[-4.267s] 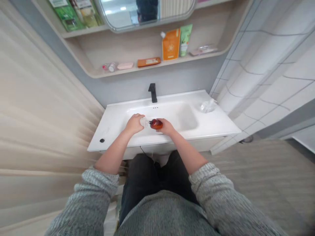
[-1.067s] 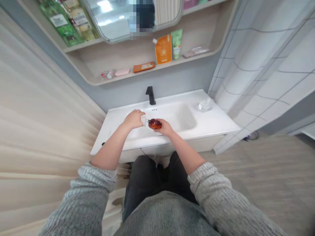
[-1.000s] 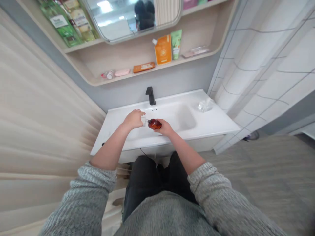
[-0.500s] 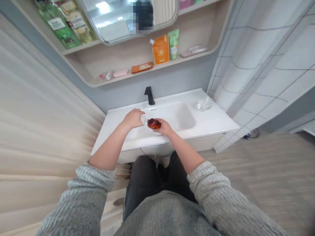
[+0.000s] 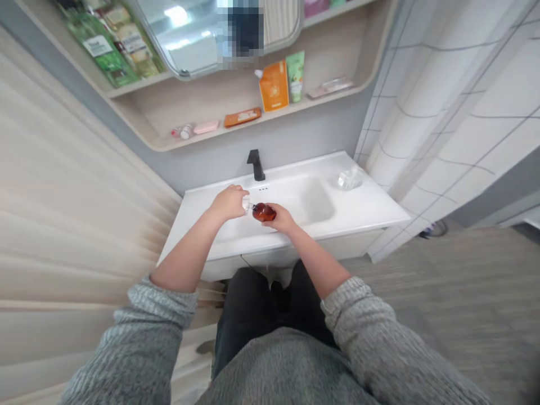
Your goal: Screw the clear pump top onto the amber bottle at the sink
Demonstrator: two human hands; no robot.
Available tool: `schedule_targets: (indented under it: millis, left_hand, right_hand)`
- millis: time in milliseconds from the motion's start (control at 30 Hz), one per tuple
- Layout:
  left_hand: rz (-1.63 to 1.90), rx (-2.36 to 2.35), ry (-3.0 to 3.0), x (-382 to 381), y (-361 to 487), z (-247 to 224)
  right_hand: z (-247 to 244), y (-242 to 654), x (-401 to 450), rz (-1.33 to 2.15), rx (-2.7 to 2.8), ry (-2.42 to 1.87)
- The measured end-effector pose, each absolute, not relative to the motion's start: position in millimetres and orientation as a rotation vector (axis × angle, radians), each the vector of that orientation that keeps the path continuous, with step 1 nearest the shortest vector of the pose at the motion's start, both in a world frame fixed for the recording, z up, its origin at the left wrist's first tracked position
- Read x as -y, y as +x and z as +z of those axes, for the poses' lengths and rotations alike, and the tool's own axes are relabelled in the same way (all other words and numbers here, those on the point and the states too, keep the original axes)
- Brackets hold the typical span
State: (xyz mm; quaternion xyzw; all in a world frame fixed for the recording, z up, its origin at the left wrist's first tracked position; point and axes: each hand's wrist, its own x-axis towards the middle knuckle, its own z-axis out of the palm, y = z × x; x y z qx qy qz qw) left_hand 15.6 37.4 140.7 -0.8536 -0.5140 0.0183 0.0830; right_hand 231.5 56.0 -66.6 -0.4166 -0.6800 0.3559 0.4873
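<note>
My right hand (image 5: 282,218) is closed around an amber-brown bottle (image 5: 264,212), tipped on its side with its narrow dark neck facing left. A small clear container (image 5: 246,206) is gripped in my left hand (image 5: 229,202), its far side hidden by the fingers. The bottle's neck meets or nearly meets the container's right side; whether they touch I cannot tell. Both hands are above the white sink (image 5: 318,202), in front of the black faucet (image 5: 256,165).
On the counter's right lies a clear plastic item (image 5: 350,179). A shelf above holds an orange pouch (image 5: 274,86), a green tube (image 5: 296,76) and a flat orange packet (image 5: 242,117). Green bottles (image 5: 101,48) stand upper left beside the mirror (image 5: 194,34). A pale curtain (image 5: 76,185) hangs at left.
Both hands hold nearly the same pose over the sink. The clear container appears turned very slightly in my left hand.
</note>
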Motion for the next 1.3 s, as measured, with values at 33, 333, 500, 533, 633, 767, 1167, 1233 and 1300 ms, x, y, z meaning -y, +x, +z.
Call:
schedule_targets:
  millis: [33, 333, 500, 533, 633, 767, 1167, 1233, 1300]
  left_hand:
    - [0.062, 1.523, -2.544, -37, 17, 142]
    - [0.140, 1.464, -2.507, -28, 27, 156]
    - [0.166, 1.453, -2.507, -23, 32, 164]
    - [0.175, 1.442, -2.509, -23, 34, 166]
    - [0.193, 1.411, -2.509, -21, 37, 170]
    - [0.200, 1.405, -2.516, -18, 42, 175]
    - [0.269, 1.364, -2.486, -12, 52, 185]
    - [0.259, 1.364, -2.492, -11, 53, 186]
    - [0.259, 1.371, -2.491, -9, 55, 187]
  right_hand:
    - [-67, 231, -56, 0.866, 1.649, -1.011]
    - [-58, 233, -51, 0.886, 1.653, -0.979]
    - [-58, 232, -50, 0.899, 1.626, -0.967]
    - [-58, 232, -50, 0.907, 1.619, -0.959]
    - [-58, 232, -50, 0.923, 1.612, -0.935]
    - [-59, 232, -51, 0.937, 1.598, -0.930]
    - [-57, 232, -50, 0.970, 1.575, -0.888]
    - [-56, 232, -49, 0.958, 1.574, -0.878]
    - [-55, 232, -49, 0.956, 1.564, -0.878]
